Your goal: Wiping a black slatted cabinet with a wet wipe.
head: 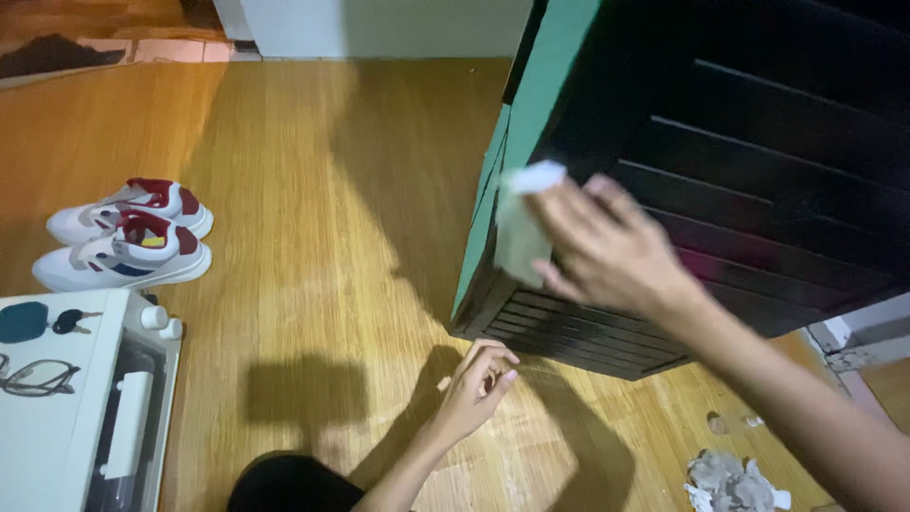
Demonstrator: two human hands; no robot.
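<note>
Nearest to us, at the bottom of the view, our left hand (474,387) hovers just over the wooden floor (313,237), fingers curled loosely inward with the tips drawn toward the thumb; it seems to pinch a tiny pale scrap, though we cannot tell for sure. Higher and to the right, our right hand (607,248) is raised against the dark louvered cabinet door (758,180), its fingers closed over a crumpled pale wipe (523,223) that it presses to the slats close to the door's near vertical edge. That edge carries a green side panel (531,123) which runs from the top of the view down to the cabinet's bottom corner, so the long axis of the surface under the wipe lies up and down, tilted slightly in our view, while the slats themselves run across, away to the right. The wipe lies up and to the right of our left hand, and the right hand is plainly the one on it; the left is well apart, below the cabinet's lower corner. At the left a pair of white and red sneakers (123,237) stands on the floor, and a white appliance (85,417) carries keys (43,322) and eyeglasses (38,377). A heap of used crumpled wipes (735,482) lies on the floor at lower right.
</note>
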